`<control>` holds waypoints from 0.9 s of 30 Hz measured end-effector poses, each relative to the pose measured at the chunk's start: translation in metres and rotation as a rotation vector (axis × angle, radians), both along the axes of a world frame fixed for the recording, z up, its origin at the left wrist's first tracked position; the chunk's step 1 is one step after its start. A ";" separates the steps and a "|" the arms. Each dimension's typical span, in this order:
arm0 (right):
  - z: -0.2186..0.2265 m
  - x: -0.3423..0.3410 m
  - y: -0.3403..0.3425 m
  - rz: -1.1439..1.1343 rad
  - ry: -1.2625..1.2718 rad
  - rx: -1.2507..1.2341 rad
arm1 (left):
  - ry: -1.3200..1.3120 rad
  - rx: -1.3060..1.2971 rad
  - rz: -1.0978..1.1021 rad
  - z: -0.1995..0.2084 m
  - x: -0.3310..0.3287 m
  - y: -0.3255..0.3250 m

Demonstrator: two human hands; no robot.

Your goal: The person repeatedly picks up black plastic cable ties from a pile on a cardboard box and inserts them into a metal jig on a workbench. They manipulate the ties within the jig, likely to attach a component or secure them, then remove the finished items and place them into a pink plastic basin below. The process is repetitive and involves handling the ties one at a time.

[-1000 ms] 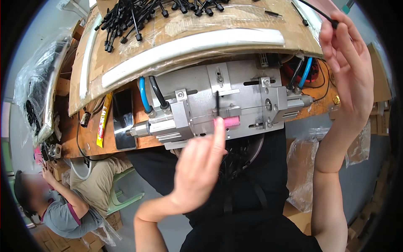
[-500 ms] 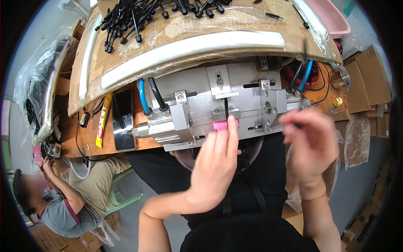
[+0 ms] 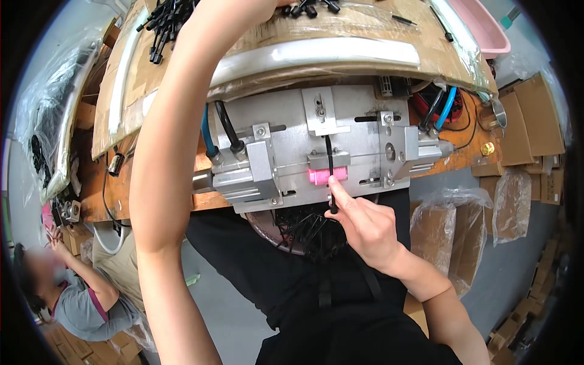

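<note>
Right hand (image 3: 372, 232) pinching lower end of one black rod (image 3: 330, 155), index fingertip on it; rod lies across one pink block (image 3: 317, 177), mid-fixture. Left hand (image 3: 265, 6) mostly cut off at top edge, can't tell its grip. Metal fixture (image 3: 286, 114): two blue hoses (image 3: 449, 108), two black hoses (image 3: 228, 128). Rod pile (image 3: 163, 30) partly behind left forearm, uncountable. One bowl (image 3: 260, 229) below, partly hidden.

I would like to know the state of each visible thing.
Left hand: mostly out of frame
Right hand: closed on the black rod
Black rod: lying across the pink block
Pink block: on the metal plate
Right blue hose: bent, attached
Bowl: holding black pieces
</note>
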State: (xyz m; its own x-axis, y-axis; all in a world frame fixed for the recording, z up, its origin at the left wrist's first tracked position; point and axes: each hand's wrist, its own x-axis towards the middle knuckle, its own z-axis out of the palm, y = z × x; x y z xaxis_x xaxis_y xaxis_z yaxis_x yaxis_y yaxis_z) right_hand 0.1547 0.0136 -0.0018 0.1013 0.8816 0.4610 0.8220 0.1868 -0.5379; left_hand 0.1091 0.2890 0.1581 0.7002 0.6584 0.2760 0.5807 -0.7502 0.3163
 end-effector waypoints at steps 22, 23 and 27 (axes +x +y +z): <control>0.187 0.157 0.174 0.026 0.524 0.119 | -0.406 -0.015 -0.123 -0.077 -0.106 -0.155; 0.180 0.146 0.168 0.108 0.650 0.206 | -0.288 0.022 -0.146 -0.088 -0.114 -0.177; 0.168 0.163 0.133 0.198 0.793 0.484 | -0.068 0.116 -0.067 -0.134 -0.094 -0.219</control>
State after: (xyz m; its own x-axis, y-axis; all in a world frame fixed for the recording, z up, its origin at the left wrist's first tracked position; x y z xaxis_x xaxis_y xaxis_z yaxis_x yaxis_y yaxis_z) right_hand 0.3176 0.1468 0.1657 0.4105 0.6474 0.6421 0.1800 0.6327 -0.7531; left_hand 0.0154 0.0701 0.0242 0.7186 0.5720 0.3955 0.5084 -0.8202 0.2623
